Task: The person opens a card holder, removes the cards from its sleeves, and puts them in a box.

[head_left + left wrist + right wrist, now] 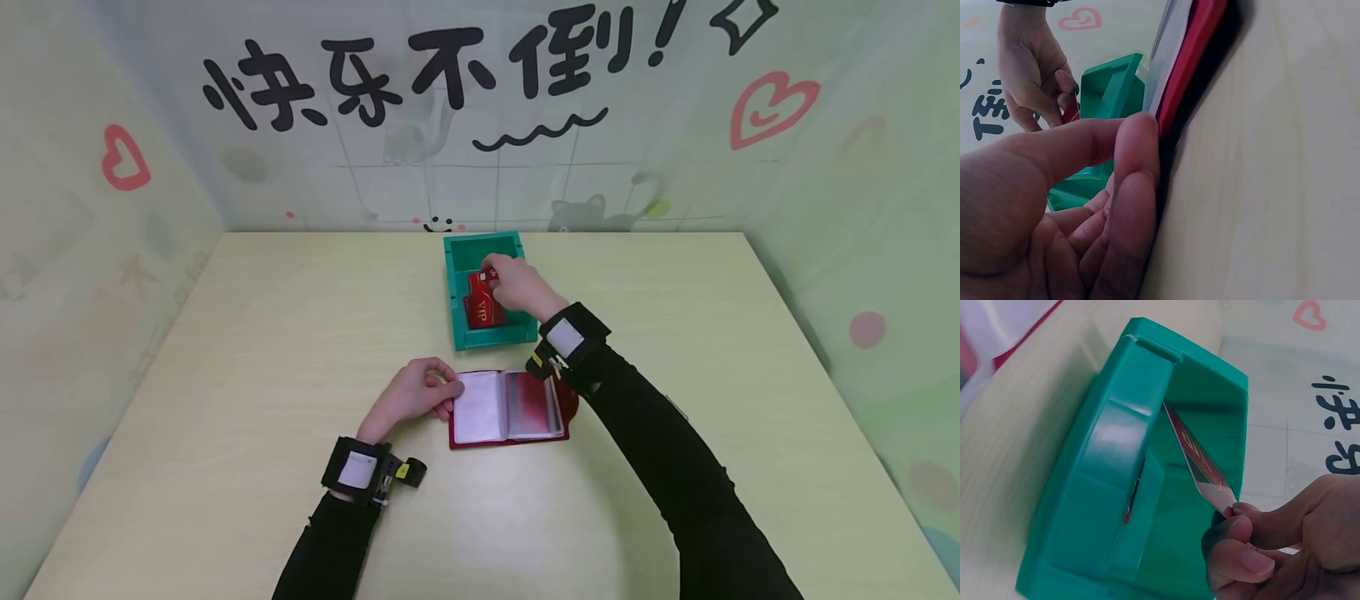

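Card (1200, 464): pinched at its near corner by the right hand (517, 286); tilted inside the bin (454, 296)
Wallet (506, 410): laid open on the tabletop (247, 350), just nearer than the bin; edge pressed by the left hand (411, 396), fingers loosely curled

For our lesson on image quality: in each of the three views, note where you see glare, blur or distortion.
Head view: soft glare on the table near the wallet, and the wall lettering bows, a wide-angle effect. Left wrist view: the left hand fills the frame, soft-focused. Right wrist view: highlights on the bin rim; the table at left is smeared, while the card is fairly sharp.
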A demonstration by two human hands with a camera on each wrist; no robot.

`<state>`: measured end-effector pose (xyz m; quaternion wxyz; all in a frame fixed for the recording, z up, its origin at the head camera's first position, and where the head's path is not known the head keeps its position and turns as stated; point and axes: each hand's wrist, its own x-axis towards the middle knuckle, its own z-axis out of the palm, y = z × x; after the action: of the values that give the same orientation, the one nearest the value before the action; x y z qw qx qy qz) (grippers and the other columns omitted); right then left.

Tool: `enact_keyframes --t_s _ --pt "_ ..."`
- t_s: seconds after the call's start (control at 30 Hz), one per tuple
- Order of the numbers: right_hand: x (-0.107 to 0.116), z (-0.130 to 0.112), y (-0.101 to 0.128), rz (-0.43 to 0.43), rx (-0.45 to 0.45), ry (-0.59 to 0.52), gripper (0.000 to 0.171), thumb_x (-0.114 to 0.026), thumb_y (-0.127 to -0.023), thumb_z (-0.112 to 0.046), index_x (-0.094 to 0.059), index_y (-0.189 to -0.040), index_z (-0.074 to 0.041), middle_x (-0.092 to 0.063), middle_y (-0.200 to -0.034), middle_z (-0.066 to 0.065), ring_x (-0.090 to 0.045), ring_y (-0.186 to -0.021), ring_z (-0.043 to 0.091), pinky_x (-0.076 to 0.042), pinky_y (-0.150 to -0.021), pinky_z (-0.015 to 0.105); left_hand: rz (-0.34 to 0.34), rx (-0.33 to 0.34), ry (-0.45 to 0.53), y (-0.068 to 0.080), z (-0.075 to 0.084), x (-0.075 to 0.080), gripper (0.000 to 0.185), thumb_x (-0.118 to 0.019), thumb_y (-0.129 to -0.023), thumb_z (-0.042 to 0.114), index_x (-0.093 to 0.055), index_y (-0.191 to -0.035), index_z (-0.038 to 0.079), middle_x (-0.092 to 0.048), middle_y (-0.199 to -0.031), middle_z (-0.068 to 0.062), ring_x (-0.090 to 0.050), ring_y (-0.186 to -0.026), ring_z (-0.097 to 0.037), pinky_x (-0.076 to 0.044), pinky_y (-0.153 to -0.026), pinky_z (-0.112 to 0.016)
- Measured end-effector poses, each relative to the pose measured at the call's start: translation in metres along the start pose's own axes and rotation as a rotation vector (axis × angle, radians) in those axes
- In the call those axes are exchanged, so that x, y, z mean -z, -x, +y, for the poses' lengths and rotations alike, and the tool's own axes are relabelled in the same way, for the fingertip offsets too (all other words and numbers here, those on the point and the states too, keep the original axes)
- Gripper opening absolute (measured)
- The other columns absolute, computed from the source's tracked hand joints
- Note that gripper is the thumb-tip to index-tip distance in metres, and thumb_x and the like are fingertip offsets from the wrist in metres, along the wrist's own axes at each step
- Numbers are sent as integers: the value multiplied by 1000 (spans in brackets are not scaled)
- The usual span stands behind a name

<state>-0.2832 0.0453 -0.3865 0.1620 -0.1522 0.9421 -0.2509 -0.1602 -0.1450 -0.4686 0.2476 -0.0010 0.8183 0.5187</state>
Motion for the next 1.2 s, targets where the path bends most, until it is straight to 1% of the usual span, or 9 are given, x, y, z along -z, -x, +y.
enact_keyframes --t_s 0.23,0.37,0.47,0.67,0.77,0.9,0.97,1.1,1.2 --pt "-10 -8 -20 -33 -47 89 41 -52 -100 -4 -48 -141 -3 -58 -138 19 -59 -111 31 -55 -98 42 -6 -13 -3 0 -1 2 24 -68 -97 19 -60 -109 0 -67 -70 -4 -65 -55 -11 -57 -58 -24" --pt "-16 -10 -24 -85 -85 133 37 -52 -101 -5 -49 -138 -3 -60 -133 20 -58 -105 31 -53 -87 38 -6 -18 0 1 -1 2 24 -68 -96 19 -60 -109 0 -67 -70 -4 -65 -56 -12 -58 -59 -25" --pt "-20 -11 -24 -111 -101 183 32 -50 -102 -5 -49 -135 -3 -60 -129 20 -56 -103 30 -49 -83 37 -7 -10 7 2 0 2 23 -68 -96 19 -60 -109 1 -67 -69 -3 -65 -56 -12 -58 -59 -25" --pt "-29 -11 -24 -118 -134 220 31 -48 -103 -4 -49 -135 -3 -57 -133 21 -55 -111 32 -51 -92 40 -5 -16 4 1 -2 1 23 -68 -96 19 -60 -109 1 -67 -70 -4 -65 -56 -12 -58 -59 -25" --pt "-33 -8 -24 -118 -143 223 32 -48 -104 -5 -49 -136 -3 -57 -132 20 -55 -112 32 -50 -92 40 -3 -20 2 1 -2 1 23 -68 -96 20 -61 -109 1 -67 -70 -4 -65 -56 -12 -59 -60 -26" --pt "-38 -4 -23 -104 -123 246 29 -48 -105 -8 -51 -134 -2 -60 -125 21 -59 -106 32 -52 -85 38 -9 -29 -1 0 -3 1 25 -69 -96 21 -61 -109 1 -67 -70 -4 -65 -56 -13 -59 -61 -26" --pt "-40 -3 -22 -92 -109 258 30 -48 -105 -8 -51 -134 -1 -59 -126 22 -60 -106 32 -53 -84 38 -11 -32 0 0 -4 1 25 -69 -96 21 -61 -109 1 -67 -70 -4 -65 -56 -13 -59 -61 -26" --pt "-40 -1 -18 -35 -62 256 39 -53 -102 -7 -48 -140 -2 -53 -137 25 -61 -113 36 -57 -92 42 -6 -27 0 0 -3 1 25 -69 -96 20 -60 -109 1 -67 -69 -4 -65 -56 -12 -59 -61 -26" --pt "-34 -2 -10 41 6 238 41 -57 -100 -7 -50 -140 -3 -54 -138 23 -61 -116 35 -57 -95 45 0 -23 -6 0 -2 0 25 -69 -96 20 -60 -110 1 -67 -69 -4 -65 -56 -12 -59 -60 -25"
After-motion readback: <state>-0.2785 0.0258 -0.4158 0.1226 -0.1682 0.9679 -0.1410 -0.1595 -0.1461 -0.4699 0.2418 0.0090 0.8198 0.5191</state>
